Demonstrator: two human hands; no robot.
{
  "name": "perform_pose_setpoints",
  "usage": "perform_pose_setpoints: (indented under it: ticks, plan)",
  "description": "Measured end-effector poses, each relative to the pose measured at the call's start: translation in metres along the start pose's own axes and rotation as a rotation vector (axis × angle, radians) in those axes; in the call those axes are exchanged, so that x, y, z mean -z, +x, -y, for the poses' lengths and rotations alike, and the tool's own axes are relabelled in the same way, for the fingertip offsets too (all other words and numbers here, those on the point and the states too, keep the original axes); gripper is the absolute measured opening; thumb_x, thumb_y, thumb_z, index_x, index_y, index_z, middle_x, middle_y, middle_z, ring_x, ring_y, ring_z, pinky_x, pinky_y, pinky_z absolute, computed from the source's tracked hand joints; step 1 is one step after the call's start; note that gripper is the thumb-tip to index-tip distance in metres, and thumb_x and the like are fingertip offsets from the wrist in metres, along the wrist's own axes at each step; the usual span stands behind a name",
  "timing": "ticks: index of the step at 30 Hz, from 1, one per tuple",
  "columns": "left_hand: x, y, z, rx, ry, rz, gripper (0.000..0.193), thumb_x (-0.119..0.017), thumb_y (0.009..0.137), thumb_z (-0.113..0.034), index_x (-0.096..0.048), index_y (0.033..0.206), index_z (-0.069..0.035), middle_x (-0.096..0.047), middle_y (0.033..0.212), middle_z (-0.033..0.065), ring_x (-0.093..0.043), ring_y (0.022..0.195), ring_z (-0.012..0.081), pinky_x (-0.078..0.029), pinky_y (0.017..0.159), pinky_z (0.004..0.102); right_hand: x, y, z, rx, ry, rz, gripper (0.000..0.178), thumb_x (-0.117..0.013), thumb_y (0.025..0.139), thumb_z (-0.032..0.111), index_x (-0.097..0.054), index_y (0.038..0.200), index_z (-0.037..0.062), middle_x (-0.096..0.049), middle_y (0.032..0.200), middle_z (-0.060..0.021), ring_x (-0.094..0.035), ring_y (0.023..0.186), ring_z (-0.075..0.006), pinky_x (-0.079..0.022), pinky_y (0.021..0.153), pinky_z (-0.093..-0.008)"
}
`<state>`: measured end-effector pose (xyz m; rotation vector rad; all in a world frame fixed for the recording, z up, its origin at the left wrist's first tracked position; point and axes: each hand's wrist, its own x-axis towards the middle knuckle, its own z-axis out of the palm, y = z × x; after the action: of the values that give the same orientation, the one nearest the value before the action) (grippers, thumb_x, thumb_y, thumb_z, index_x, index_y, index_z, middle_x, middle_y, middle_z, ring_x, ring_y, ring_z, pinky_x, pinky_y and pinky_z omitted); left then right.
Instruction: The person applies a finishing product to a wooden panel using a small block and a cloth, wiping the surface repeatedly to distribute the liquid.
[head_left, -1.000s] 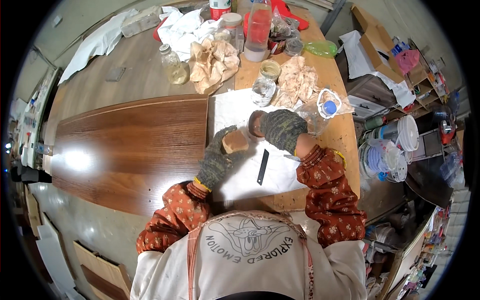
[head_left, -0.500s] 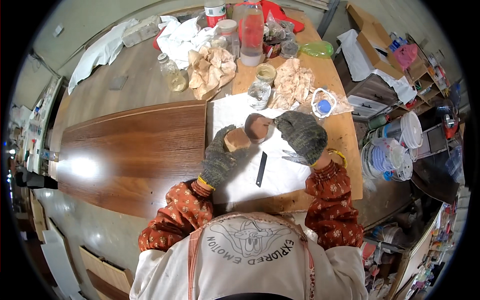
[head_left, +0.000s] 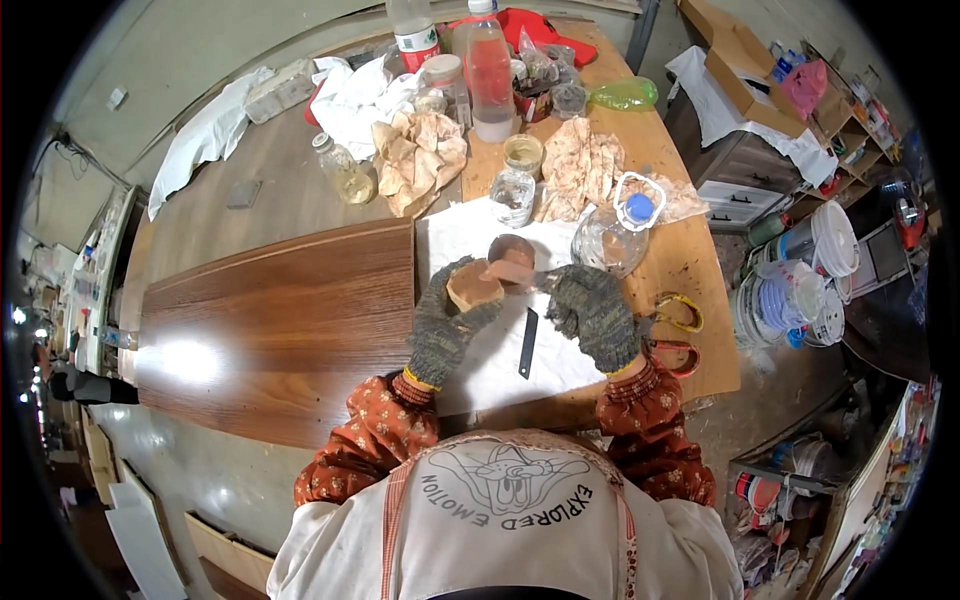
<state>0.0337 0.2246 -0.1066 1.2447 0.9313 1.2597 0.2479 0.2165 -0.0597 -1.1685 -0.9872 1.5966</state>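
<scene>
Tan block (head_left: 474,289) sits in left hand (head_left: 440,335), fingers curled round its sides; likely light, stiff, top possibly slick: grip edges. Right hand (head_left: 597,316), at three o'clock, pinches brown-smeared blade (head_left: 512,273). Brown cup (head_left: 511,247): one o'clock. Wood panel (head_left: 290,330): nine o'clock.

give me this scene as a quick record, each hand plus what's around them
left hand: gloved, holding a tan block-like piece
right hand: gloved, holding a brown-smeared flat tool
beyond the tool: small round cup
on white sheet: black strip
left side: brown wood panel
right rear: clear jug, blue cap
</scene>
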Motion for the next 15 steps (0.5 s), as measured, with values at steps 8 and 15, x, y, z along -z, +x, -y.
perform_pose_setpoints:
  ticks: [8, 15]
  plan:
    - [0.002, 0.001, -0.020, -0.092, 0.276, -0.064, 0.053, -0.073, 0.077, -0.005, -0.049, 0.124, -0.001, -0.060, 0.114, 0.0110, -0.058, 0.105, 0.0182, -0.050, 0.089, 0.0296, -0.016, 0.002, -0.002, 0.800, -0.697, -0.100, 0.023, -0.053, 0.093, 0.019, -0.060, 0.109, 0.0042, -0.058, 0.071, -0.0041, -0.054, 0.058, -0.0117, -0.046, 0.052, -0.0250]
    - [0.007, 0.002, -0.029, -0.083, 0.387, -0.133, 0.059, -0.077, 0.075, -0.021, -0.050, 0.124, -0.003, -0.063, 0.110, 0.0122, -0.063, 0.097, 0.0222, -0.052, 0.083, 0.0324, -0.036, -0.028, -0.005, 1.088, -1.749, -0.083, 0.025, -0.045, 0.091, 0.027, -0.059, 0.093, 0.0067, -0.051, 0.062, -0.0066, -0.055, 0.058, -0.0185, -0.045, 0.050, -0.0374]
